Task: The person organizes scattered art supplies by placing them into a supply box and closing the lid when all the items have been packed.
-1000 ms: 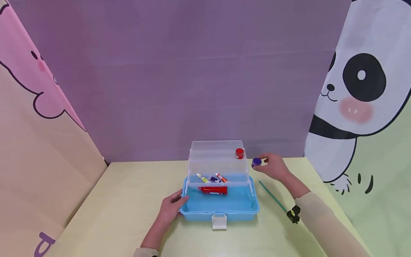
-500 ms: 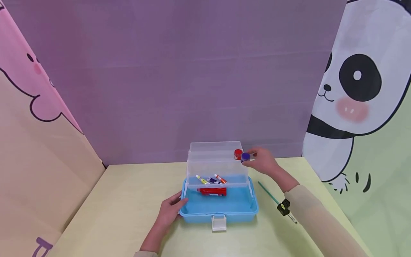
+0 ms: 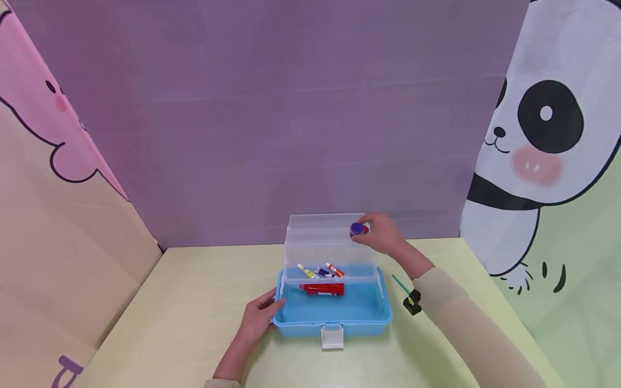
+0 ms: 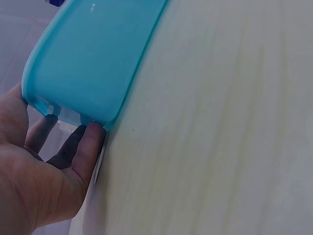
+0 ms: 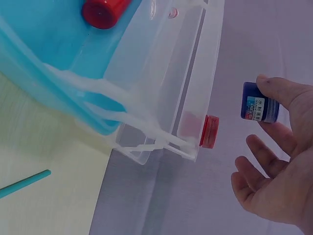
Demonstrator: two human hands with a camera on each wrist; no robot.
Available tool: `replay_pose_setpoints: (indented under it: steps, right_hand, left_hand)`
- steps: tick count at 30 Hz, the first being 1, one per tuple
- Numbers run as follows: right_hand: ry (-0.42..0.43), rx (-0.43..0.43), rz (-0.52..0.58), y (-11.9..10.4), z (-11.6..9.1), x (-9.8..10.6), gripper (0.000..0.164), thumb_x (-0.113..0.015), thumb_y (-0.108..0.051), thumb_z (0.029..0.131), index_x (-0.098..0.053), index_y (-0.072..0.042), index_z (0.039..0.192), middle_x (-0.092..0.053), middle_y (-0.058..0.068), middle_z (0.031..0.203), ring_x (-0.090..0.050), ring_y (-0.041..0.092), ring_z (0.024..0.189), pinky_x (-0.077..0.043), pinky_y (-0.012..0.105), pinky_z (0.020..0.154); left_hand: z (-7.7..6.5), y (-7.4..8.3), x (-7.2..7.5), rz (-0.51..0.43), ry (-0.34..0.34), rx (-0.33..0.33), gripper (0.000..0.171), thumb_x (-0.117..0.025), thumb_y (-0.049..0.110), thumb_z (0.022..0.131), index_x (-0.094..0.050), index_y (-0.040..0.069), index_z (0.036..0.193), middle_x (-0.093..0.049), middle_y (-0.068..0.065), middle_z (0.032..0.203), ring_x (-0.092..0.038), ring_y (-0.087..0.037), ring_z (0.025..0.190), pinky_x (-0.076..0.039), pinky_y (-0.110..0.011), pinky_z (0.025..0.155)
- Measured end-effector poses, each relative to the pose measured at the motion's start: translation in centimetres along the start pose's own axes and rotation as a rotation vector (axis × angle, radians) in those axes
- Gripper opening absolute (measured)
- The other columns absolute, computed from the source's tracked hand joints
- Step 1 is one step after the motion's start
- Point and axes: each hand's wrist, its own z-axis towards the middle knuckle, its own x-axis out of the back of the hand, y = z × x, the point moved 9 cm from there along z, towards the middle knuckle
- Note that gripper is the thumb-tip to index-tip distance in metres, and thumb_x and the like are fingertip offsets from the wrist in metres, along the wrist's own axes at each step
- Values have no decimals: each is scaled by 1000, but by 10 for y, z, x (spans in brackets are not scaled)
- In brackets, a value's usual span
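Note:
My left hand (image 3: 257, 315) grips the left end of a blue plastic box (image 3: 356, 327), thumb at the rim and fingers against the outside wall in the left wrist view. My right hand (image 3: 385, 237) pinches a small dark blue-purple paint jar (image 5: 259, 103) between thumb and index finger, the other fingers loosely bent. It is held over the upper clear tray (image 3: 315, 235) at the box's back right. Beside it a red-lidded jar (image 5: 210, 132) sits on that tray, mostly hidden by the hand in the head view.
Several small paint tubes (image 3: 335, 269) lie in the lower clear tray (image 3: 356, 258). A red bottle (image 3: 324, 290) lies inside the box. A white latch (image 3: 332, 338) hangs at the front. On the table (image 3: 204, 302), a teal stick (image 5: 27, 183) lies right of the box.
My right hand has carried the purple jar leftward, from right of the box to over the upper tray, now in front of the red jar. My left hand stays on the box.

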Motion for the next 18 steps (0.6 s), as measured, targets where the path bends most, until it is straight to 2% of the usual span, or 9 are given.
replay_pose_setpoints:
  steps: [11,18]
  right_hand:
    - [-5,-39,76,2,13,-2,45,-79,-25,82,-65,0,117,-50,23,129,-45,41,119,-52,48,87]
    - [-20,-54,47,7,21,-9,46,-79,-29,82,-66,-2,117,-49,23,133,-41,41,125,-48,52,92]
  left_hand:
    - [-1,-2,-1,13,1,4,56,-67,28,93,-50,7,142,-54,-23,130,-64,-30,99,-58,-39,74]
    - [-1,-2,0,6,-2,7,58,-67,30,93,-49,7,143,-53,-24,132,-64,-32,102,-58,-40,76]
